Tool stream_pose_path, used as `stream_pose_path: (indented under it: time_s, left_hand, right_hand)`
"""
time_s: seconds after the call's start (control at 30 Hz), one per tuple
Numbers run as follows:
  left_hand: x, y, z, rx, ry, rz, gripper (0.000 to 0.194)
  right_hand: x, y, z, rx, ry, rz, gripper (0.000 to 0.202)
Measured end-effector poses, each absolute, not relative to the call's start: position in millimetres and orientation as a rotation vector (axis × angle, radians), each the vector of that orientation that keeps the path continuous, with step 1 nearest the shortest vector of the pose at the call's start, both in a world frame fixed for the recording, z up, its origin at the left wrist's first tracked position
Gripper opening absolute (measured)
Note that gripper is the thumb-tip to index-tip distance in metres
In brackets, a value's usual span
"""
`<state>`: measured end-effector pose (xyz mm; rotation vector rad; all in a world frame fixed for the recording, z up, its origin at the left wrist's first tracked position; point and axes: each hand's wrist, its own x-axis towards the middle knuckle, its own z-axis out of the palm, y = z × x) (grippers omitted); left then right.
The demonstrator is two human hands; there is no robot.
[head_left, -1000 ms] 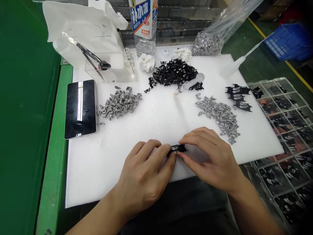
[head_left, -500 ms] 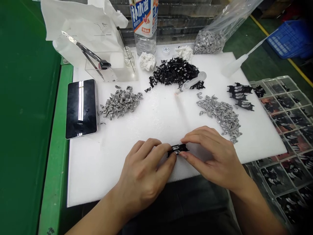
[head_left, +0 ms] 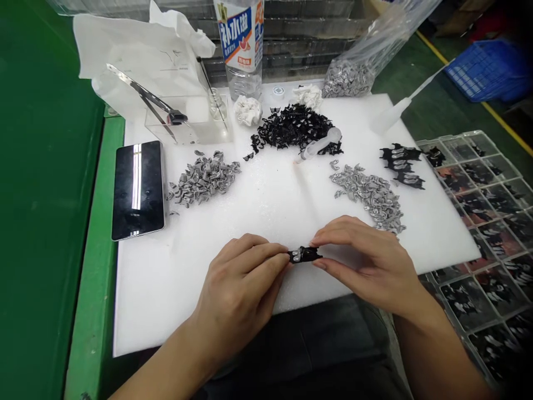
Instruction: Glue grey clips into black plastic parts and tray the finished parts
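Between my two hands, near the front edge of the white foam board (head_left: pixel 166 300), is a small black plastic part with silver-grey pieces on it (head_left: pixel 306 255). The fingertips of my left hand (head_left: pixel 244 278) pinch its left end. Thumb and forefinger of my right hand (head_left: pixel 366 261) close on its right end from above and below. Beyond the hands lie a pile of grey pieces (head_left: pixel 204 178) on the left, a similar grey pile (head_left: pixel 368 197) on the right and a heap of black parts (head_left: pixel 293 128) at the back. A clear plastic syringe-like tube (head_left: pixel 318 145) leans against the black heap.
A dark-screened tablet (head_left: pixel 139 189) lies at the left edge. Tweezers (head_left: pixel 145 94) rest on a clear box (head_left: pixel 187 130), with a drink bottle (head_left: pixel 241 50) behind. A white nozzle bottle (head_left: pixel 391 116) and black-and-grey parts (head_left: pixel 402 165) are at right, beside compartment trays (head_left: pixel 478 222).
My left fingers have shifted on the black part, now closing together at its left end, and the part appears turned slightly. My right hand keeps its place. The whole view has shifted slightly.
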<state>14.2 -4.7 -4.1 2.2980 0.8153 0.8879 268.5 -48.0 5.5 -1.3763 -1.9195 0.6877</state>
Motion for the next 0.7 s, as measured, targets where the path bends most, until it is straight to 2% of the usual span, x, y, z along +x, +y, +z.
stream_pose_path:
  time_s: [0.37,0.57,0.7]
  left_hand:
    - [16.8,-3.8,-2.1,2.252,0.833,0.844,0.023]
    - [16.2,-3.2,-2.5,2.288,0.821,0.824,0.023]
    - [16.1,-4.6,-3.7,2.364,0.804,0.797,0.029]
  right_hand:
    - [265.1,-48.1,6.5,-1.398,-1.98,0.659,0.031]
    - [264.3,-47.2,7.6,-1.343,-2.105,0.621,0.051]
    - [266.1,-46.0,6.0,-1.301,-2.147,0.602,0.053]
